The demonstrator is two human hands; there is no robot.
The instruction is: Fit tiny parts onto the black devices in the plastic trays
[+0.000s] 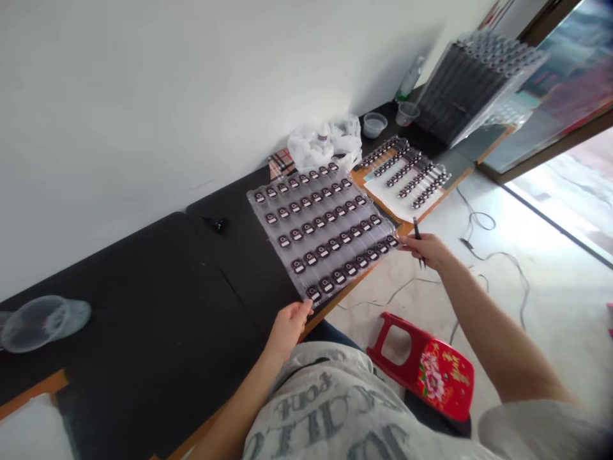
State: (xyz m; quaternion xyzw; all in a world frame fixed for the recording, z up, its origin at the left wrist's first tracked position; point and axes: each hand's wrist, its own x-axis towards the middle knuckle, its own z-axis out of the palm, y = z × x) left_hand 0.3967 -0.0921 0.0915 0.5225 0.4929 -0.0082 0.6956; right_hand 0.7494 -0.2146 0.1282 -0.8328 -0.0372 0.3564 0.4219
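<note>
Lettered shirt (330,415) foremost; tray (310,243) beyond, near corners in both hands (286,329) (430,250).

The bare black surface (158,326) gives its widest passage left of the clear plastic tray of dark labelled pieces (325,234), past a small black object (219,224). Crumpled white plastic bags (311,152) obstruct the wall side; a second clear piece-filled tray (410,176) and a tall grey tray stack (460,96) block the right.

Grey shirt (330,412), possibly reading "FONT"
</note>
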